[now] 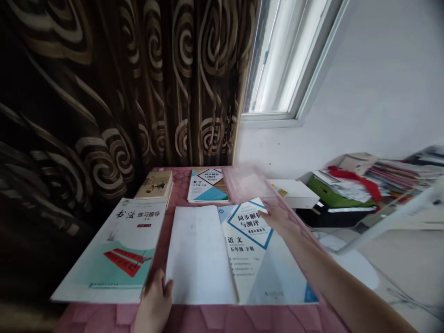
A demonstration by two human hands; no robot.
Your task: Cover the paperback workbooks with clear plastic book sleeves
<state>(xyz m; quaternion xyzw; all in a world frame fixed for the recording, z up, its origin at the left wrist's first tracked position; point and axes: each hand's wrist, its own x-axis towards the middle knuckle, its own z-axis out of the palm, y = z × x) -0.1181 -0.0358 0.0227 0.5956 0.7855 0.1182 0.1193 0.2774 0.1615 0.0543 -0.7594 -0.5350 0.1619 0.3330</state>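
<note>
A workbook with a blue diamond on its cover (249,259) lies on the pink quilted surface (208,319). White paper (199,259) covers its left part. My right hand (274,219) is at the workbook's upper right, fingertips on the cover beside the printed title. At the lower left edge of the white paper is my left hand (156,296), thumb by the edge and fingers curled; whether it grips the paper is hard to tell. Just left of that hand lies a stack topped by a calligraphy book with a teal and red cover (121,249).
Behind lie a smaller workbook (208,185), a stack of tan books (154,185) and a translucent pink sheet (248,184). To the right are a white box (296,192), a green bin of papers (326,192) and stacked papers (395,180). A patterned curtain (183,83) hangs behind.
</note>
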